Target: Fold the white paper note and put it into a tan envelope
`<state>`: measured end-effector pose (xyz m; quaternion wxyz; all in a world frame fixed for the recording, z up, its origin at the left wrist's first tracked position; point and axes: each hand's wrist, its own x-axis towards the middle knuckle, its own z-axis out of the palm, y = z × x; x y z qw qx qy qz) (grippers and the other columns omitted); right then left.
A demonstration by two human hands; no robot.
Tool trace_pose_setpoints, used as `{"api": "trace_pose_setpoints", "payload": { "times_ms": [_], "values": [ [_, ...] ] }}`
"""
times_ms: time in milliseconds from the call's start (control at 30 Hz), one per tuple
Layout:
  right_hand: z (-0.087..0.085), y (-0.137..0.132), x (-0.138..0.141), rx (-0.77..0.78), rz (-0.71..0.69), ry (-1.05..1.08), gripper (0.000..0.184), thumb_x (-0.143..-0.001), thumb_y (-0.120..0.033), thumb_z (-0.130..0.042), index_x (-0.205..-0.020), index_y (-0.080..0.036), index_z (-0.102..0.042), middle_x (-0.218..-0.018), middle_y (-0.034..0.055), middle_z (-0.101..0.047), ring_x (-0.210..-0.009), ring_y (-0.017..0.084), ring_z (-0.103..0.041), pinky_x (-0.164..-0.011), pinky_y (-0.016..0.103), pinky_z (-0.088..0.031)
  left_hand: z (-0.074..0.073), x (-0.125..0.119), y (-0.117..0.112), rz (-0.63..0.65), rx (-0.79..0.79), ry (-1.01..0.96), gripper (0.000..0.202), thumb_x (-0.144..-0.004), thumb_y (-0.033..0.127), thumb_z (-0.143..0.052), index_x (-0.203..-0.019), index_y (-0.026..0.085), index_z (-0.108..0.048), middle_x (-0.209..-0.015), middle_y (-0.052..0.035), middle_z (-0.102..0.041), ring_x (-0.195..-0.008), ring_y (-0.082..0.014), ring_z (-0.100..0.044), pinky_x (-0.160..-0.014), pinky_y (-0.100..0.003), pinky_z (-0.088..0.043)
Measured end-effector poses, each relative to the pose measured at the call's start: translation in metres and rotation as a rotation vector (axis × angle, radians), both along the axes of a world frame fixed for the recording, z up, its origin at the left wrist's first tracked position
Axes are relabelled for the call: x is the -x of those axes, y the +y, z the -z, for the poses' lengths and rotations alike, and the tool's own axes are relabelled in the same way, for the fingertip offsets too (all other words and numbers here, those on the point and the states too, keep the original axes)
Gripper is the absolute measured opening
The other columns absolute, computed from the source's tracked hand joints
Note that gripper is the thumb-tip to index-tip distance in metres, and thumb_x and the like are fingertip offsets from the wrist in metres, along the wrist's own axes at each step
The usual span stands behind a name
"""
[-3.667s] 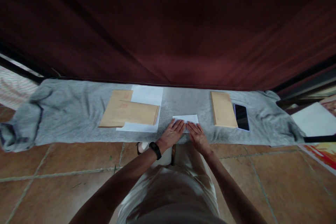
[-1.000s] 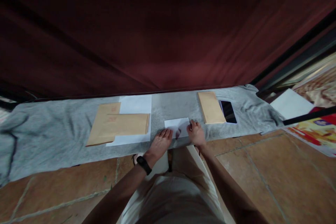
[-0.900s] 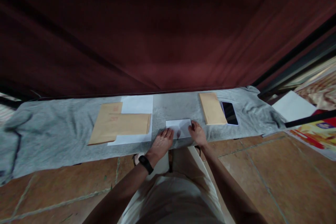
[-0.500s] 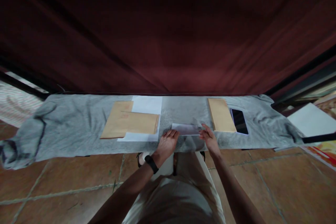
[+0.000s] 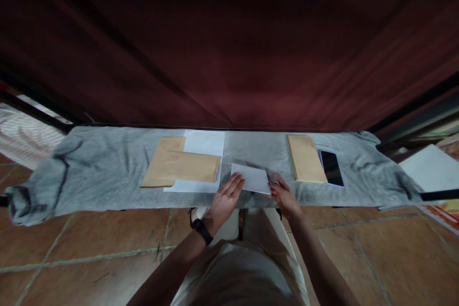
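A folded sheet of white paper point(image 5: 254, 178) lies between my hands near the front edge of the cloth-covered table, slightly tilted with a shadow behind it. My left hand point(image 5: 228, 195) rests on its left front part, fingers stretched out flat and a black band on the wrist. At the right end, my right hand point(image 5: 284, 196) grips the paper's edge between thumb and fingers. Left of my hands, brown envelopes point(image 5: 191, 166) overlap one another on larger white sheets point(image 5: 206, 140). A stack of brown envelopes point(image 5: 306, 158) lies to the right.
A phone point(image 5: 331, 168) with a dark screen sits beside the right stack. Grey cloth point(image 5: 107, 167) covers the narrow table, wrinkled at both ends. A dark red curtain point(image 5: 229, 67) hangs behind it. White paper point(image 5: 430, 167) shows beyond the right end, above the tiled floor point(image 5: 107, 244).
The folded paper has turned from a narrow strip into a wider, brighter face, its right end lower and nearer me. My right hand has closed on that end.
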<state>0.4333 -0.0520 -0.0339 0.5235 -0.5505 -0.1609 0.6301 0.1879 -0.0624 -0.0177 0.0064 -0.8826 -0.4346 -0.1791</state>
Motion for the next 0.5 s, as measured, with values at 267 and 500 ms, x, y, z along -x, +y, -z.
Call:
{"api": "trace_pose_setpoints", "payload": {
  "times_ms": [267, 500],
  "values": [
    [0.004, 0.001, 0.005, 0.0, -0.209, -0.025, 0.048, -0.056, -0.041, -0.088, -0.098, -0.023, -0.072, -0.087, 0.0035, -0.078, -0.075, 0.026, -0.072, -0.061, 0.035, -0.057, 0.003, 0.003, -0.008, 0.078, 0.059, -0.027, 0.054, -0.093, 0.001, -0.042, -0.145, 0.013, -0.048, -0.158, -0.011, -0.045, -0.153, -0.02, -0.027, -0.122, -0.04, -0.039],
    [0.021, 0.0, 0.0, -0.08, -0.197, -0.245, 0.049, -0.059, -0.054, -0.082, -0.097, -0.025, -0.073, -0.087, 0.0047, -0.076, -0.078, 0.028, -0.069, -0.067, 0.043, -0.057, 0.002, 0.027, 0.008, -0.092, 0.142, -0.059, 0.065, -0.093, 0.005, -0.04, -0.155, 0.024, -0.038, -0.162, -0.0081, -0.038, -0.153, -0.0215, -0.028, -0.124, -0.048, -0.031]
  ]
}}
